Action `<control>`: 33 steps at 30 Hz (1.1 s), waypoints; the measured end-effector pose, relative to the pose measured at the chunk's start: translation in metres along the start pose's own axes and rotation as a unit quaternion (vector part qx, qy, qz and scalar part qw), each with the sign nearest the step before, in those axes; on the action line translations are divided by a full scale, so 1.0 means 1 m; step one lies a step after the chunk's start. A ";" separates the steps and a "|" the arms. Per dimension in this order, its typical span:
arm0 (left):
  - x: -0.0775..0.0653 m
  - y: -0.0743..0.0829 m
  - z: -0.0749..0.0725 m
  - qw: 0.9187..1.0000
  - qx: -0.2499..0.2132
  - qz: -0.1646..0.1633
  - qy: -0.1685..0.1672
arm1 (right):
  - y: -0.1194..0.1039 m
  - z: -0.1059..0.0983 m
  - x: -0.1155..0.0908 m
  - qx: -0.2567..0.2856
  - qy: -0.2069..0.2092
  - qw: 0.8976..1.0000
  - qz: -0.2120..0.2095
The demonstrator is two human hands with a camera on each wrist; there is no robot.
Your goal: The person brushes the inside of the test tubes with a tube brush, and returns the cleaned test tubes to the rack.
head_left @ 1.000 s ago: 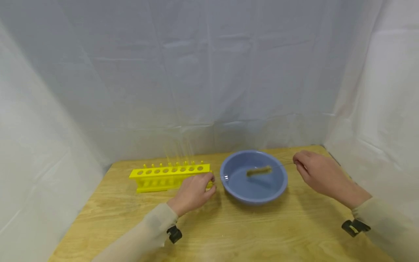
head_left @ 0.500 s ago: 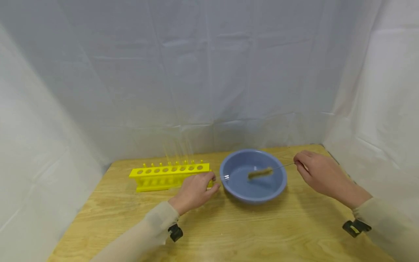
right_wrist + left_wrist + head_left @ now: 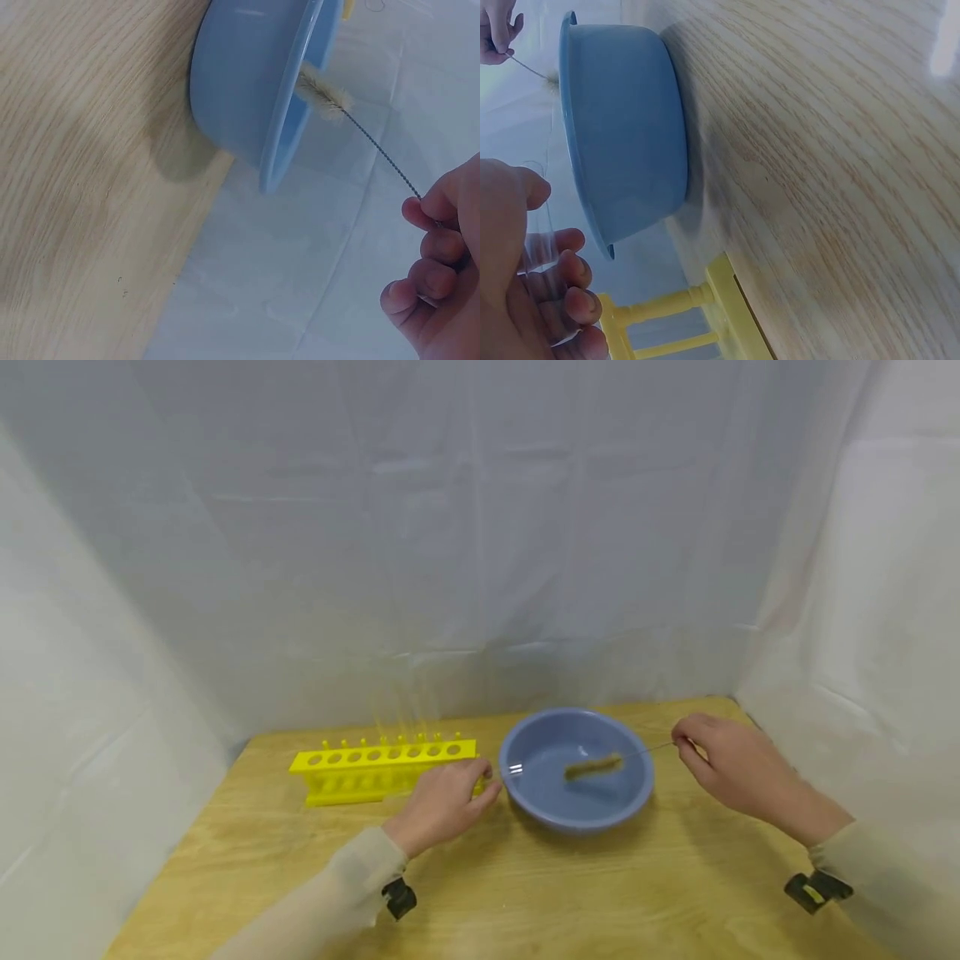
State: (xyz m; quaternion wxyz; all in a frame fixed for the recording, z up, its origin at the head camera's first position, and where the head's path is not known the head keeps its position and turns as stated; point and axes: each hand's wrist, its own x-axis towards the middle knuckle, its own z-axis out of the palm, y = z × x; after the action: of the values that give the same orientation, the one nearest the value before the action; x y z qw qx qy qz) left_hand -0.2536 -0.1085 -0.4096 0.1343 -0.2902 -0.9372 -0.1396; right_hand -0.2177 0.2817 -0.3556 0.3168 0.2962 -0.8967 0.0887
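Note:
My left hand holds a clear glass test tube beside the basin, fingers curled round it. The tube's mouth points right, over the left rim of the blue basin. On the other side, my right hand pinches the thin twisted-wire handle of a test tube brush. Its tan bristles hang over the basin, apart from the tube's mouth. The right wrist view shows thumb and forefinger on the wire, with the other fingers curled in.
Left of the basin stands a yellow test tube rack with a row of holes and pegs. Several clear tubes rise at its back. Everything stands on a wooden table, with white sheeting around it.
The brush's bristles have shifted slightly lower and to the right over the basin. Both hands keep their hold and nearly the same place; the head view has tilted a little.

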 end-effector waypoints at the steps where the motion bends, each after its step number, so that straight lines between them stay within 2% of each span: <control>1: 0.000 0.000 0.000 1.000 0.000 0.001 0.003 | 0.000 0.000 0.000 0.001 0.004 1.000 -0.002; 9: 0.003 0.002 -0.001 1.000 0.005 -0.002 -0.011 | 0.004 0.000 -0.001 0.019 0.025 0.999 -0.020; 22: 0.009 0.004 -0.003 1.000 0.004 -0.005 -0.016 | 0.011 -0.004 -0.002 0.070 0.047 0.996 0.037; 33: 0.014 0.008 -0.005 1.000 0.008 -0.005 -0.023 | 0.010 -0.007 -0.006 0.157 0.063 0.983 0.074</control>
State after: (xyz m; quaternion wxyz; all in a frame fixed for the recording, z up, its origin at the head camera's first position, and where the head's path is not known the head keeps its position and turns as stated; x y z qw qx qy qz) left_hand -0.2593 -0.0969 -0.3986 0.1145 -0.2879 -0.9424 -0.1263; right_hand -0.2165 0.2952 -0.3532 0.3148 0.2693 -0.8693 0.2697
